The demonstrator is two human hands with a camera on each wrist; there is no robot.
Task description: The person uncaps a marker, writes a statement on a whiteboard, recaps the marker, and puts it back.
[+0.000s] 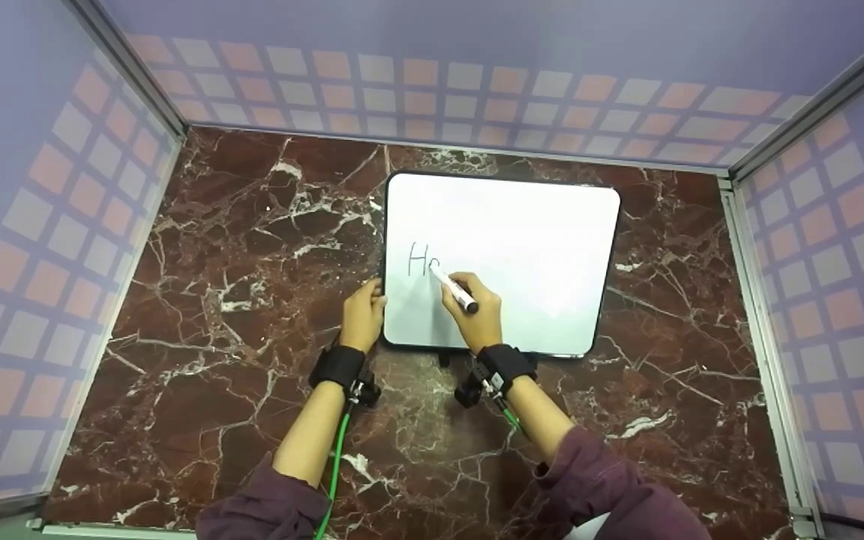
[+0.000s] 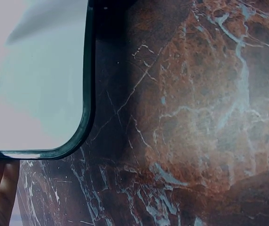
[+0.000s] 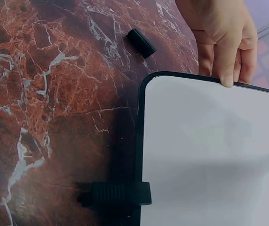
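Observation:
A whiteboard (image 1: 507,255) with a thin black frame lies on the marbled table. My left hand (image 1: 362,316) grips its left edge; in the right wrist view, the thumb (image 3: 226,77) is on the rim and the other fingers reach below it. In my right hand (image 1: 481,319) is a white marker (image 1: 453,287) with a black end, pinched and slanted, its tip at the board. A black letter H (image 1: 418,259) is drawn on the left part, and a small curved stroke sits beside it at the marker tip.
A black marker cap (image 3: 141,43) lies on the table near the board's lower left corner. A black clip-like piece (image 3: 120,193) juts from the board's near edge. Both wrists wear black straps with green cables (image 1: 336,465). Tiled-pattern panels (image 1: 432,90) enclose the table on three sides.

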